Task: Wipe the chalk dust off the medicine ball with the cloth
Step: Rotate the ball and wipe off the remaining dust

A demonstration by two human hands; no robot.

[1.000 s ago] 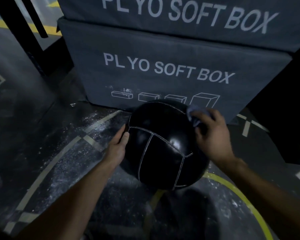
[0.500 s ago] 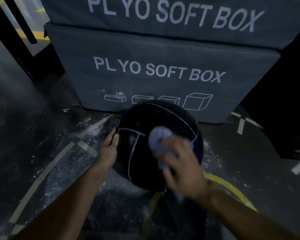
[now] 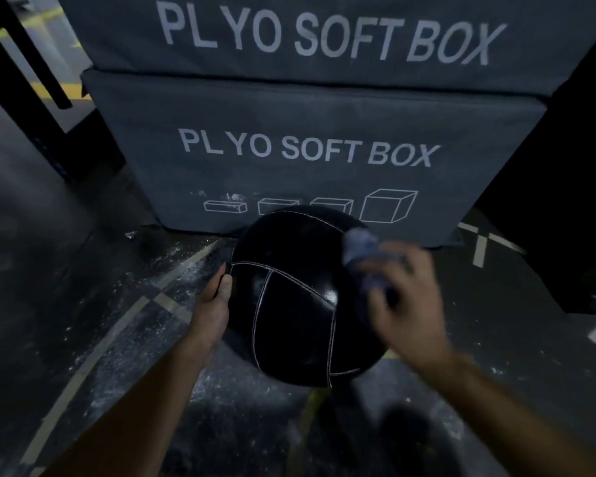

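Head view. Dark gym floor (image 3: pixel 66 287), crossed by pale and yellow painted lines, dusted with white chalk powder (image 3: pixel 190 266) left of and below centre. Two stacked grey fabric blocks (image 3: pixel 307 125) at the back, each printed "PLYO SOFT BOX" in white; row of white box outlines along the lower block's bottom edge. Black upright frame (image 3: pixel 25 53) at upper left. Dark bulky shape (image 3: pixel 572 187) at right edge, not identifiable.

Round black leather medicine ball with white stitched seams (image 3: pixel 296 304) on the floor, just in front of the lower block; contact with the block not determinable. Glossy highlight near the ball's middle; faint pale smudge on the upper left panel.

Left hand (image 3: pixel 214 304) laid against the ball's left side, fingers straight and together, thumb alongside, bracing it.

Right hand (image 3: pixel 403 304) over the ball's upper right, blurred by motion, fingers curled around a crumpled pale blue-grey cloth (image 3: pixel 362 249). Cloth bunched and protruding above the fingers, pressed on the ball's upper right surface.
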